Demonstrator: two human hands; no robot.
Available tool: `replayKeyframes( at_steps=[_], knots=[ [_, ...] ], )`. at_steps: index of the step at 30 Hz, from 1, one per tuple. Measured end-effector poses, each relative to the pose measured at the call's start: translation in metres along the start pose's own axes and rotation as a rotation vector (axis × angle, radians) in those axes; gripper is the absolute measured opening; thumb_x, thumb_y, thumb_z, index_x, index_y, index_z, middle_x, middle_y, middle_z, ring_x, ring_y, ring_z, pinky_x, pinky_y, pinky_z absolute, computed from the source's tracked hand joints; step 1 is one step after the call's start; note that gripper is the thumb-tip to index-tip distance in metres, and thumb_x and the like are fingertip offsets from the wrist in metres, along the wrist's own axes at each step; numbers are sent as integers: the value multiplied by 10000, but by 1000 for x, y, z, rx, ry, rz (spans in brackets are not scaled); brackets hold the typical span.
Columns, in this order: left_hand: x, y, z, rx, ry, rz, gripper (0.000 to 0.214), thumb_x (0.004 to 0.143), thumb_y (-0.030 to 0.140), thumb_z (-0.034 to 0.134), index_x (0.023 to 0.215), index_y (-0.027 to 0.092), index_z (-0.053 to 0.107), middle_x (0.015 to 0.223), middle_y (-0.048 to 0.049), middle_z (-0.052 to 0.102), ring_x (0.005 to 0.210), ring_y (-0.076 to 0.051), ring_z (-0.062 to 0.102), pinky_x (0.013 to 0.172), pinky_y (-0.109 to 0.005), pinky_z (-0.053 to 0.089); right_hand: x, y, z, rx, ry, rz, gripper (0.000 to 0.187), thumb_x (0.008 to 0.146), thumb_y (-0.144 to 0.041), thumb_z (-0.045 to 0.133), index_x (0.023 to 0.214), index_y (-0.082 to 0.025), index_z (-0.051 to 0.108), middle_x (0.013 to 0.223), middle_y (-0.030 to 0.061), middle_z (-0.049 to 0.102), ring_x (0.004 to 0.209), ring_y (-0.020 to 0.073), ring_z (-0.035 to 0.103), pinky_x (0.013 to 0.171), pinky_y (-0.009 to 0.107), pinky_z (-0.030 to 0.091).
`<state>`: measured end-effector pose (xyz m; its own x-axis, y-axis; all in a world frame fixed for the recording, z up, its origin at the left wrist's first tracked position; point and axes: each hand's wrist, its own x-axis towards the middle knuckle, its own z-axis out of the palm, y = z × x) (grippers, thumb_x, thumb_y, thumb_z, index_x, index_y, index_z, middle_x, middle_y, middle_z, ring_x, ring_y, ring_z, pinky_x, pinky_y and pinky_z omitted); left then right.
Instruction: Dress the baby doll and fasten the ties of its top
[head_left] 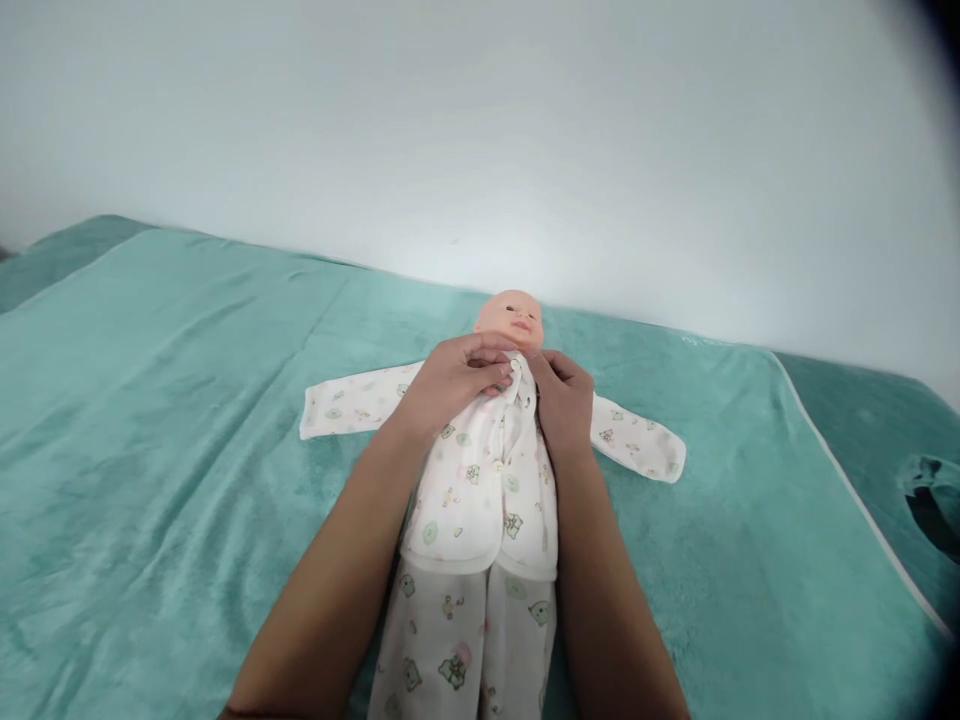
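Observation:
A baby doll [511, 314] lies on its back, its head away from me and its bald head showing above my hands. It wears a white jacket [457, 505] printed with small bears, sleeves spread to both sides, and matching trousers [439, 640]. At the neck, my left hand [457, 378] is closed, its thumb and fingers pinching the jacket's collar edge beside a small round button [516, 367]. Opposite it, my right hand [562, 400] grips the other front edge just below the doll's chin. Lower down, the fronts meet at another fastening [500, 466].
A teal plush blanket [187, 400] with a pale edge and some folds lies under the doll. Behind it rises a plain pale wall [465, 130]. A dark strap-like object [934, 505] lies at the far right.

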<state>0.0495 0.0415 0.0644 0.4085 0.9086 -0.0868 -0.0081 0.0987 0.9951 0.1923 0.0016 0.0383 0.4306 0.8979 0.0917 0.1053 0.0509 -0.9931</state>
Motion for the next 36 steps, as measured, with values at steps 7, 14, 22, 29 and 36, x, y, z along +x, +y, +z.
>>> replayKeyframes(
  at_steps=[7,14,22,29,36],
  knots=[
    [6,-8,2,-32,84,6,241,721,275,768,933,166,729,905,-65,719,744,-127,665,614,-217,504,4,6,-5,51,-122,-58,236,855,-406,610,860,-202,728,839,1,697,783,147,588,735,267,454],
    [2,0,4,-20,64,20,262,805,339,705,1005,171,703,803,-33,671,652,-97,594,585,-214,486,4,1,-4,30,-206,-21,250,761,-394,716,933,-213,716,821,-7,663,733,133,557,718,274,452],
    [5,-6,1,-112,59,28,266,764,263,730,1016,186,698,810,-23,656,612,-82,546,571,-216,459,6,2,-8,55,-285,-74,234,768,-284,673,994,-222,676,849,-19,612,754,117,537,732,261,449],
    [4,-7,-3,-137,31,26,301,743,228,712,1042,201,696,887,-29,669,619,-71,529,567,-204,432,6,3,-8,43,-284,-56,240,774,-305,669,998,-220,684,874,-11,628,757,123,540,731,266,448],
    [3,-6,2,-69,52,70,405,738,177,659,1138,236,649,936,-5,632,591,-60,503,550,-204,436,4,2,-7,1,-236,-3,221,768,-343,702,945,-213,699,875,3,684,765,138,582,739,281,461]
  ],
)
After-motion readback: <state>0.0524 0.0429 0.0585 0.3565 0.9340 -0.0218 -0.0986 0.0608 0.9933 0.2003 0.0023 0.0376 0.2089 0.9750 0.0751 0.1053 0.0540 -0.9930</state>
